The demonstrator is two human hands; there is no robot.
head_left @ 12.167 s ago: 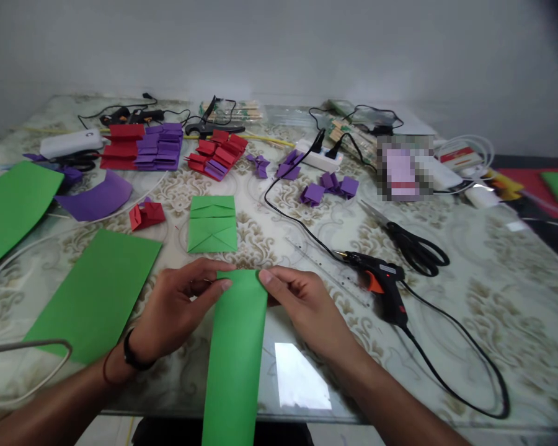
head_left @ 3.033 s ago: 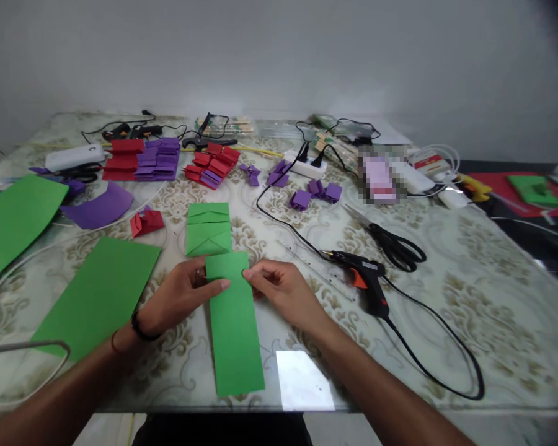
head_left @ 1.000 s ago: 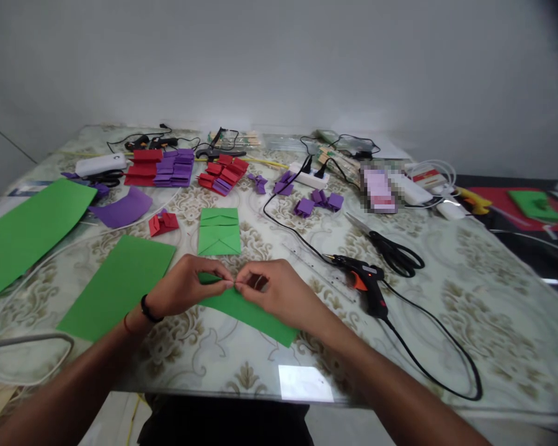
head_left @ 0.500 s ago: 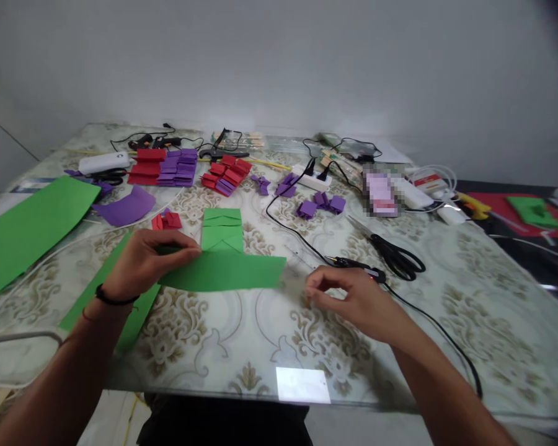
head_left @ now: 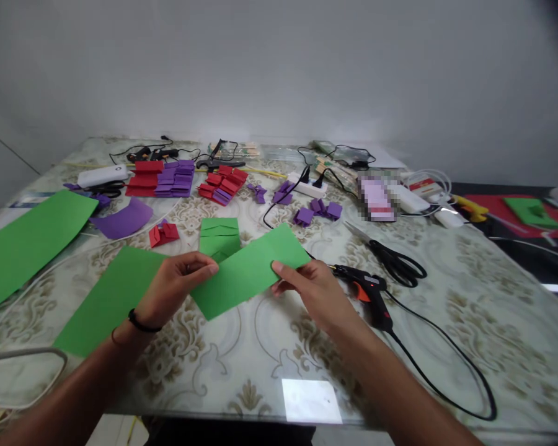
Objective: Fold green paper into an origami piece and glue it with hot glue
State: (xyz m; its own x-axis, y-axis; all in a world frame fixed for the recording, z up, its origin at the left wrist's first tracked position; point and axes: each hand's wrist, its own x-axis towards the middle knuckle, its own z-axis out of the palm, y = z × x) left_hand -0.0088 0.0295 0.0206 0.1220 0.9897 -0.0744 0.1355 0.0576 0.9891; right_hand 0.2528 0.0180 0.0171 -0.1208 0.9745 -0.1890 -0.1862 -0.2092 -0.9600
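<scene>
Green strip (head_left: 247,269) pinched, right fingers (head_left: 286,274), probably left fingers (head_left: 205,272)

Holding a green paper strip (head_left: 248,271) aslant over the patterned table (head_left: 251,365), pinched at the far edge near its left end by the left hand (head_left: 170,288) and gripped near the right end by the right hand (head_left: 317,291). Partly hiding a folded green piece (head_left: 219,230). Overlapping part of a green sheet (head_left: 109,300) on the left; just beside a black glue gun (head_left: 376,294) on the right.
</scene>
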